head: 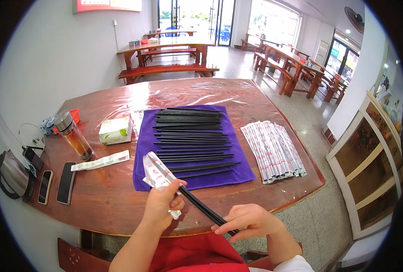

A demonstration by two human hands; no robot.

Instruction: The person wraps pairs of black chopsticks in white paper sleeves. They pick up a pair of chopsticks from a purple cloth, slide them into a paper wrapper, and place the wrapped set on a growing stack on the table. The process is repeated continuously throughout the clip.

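Note:
Between my hands, slanting over the table's near edge, is a pair of black chopsticks [201, 206], partly inside a white paper sleeve [155, 168] with red print. My left hand [162, 204] grips the sleeve around the chopsticks, with a crumpled bit of white wrapper below the fingers. The chopsticks' lower ends are pinched by my right hand [247, 221]. Just ahead, many loose black chopsticks [191, 136] lie side by side on a purple cloth [242, 170]. Right of the cloth, a fanned row of sleeves [272, 151] with red print lies on the table; their contents are mostly hidden.
On the wooden table's [96, 200] left side are two phones [65, 183], a strip of white packets [101, 160], a glass bottle [74, 137], a tissue pack [116, 130] and a red basket [74, 115]. A metal kettle [14, 175] stands at the far left. A wooden-framed panel [368, 170] leans at right.

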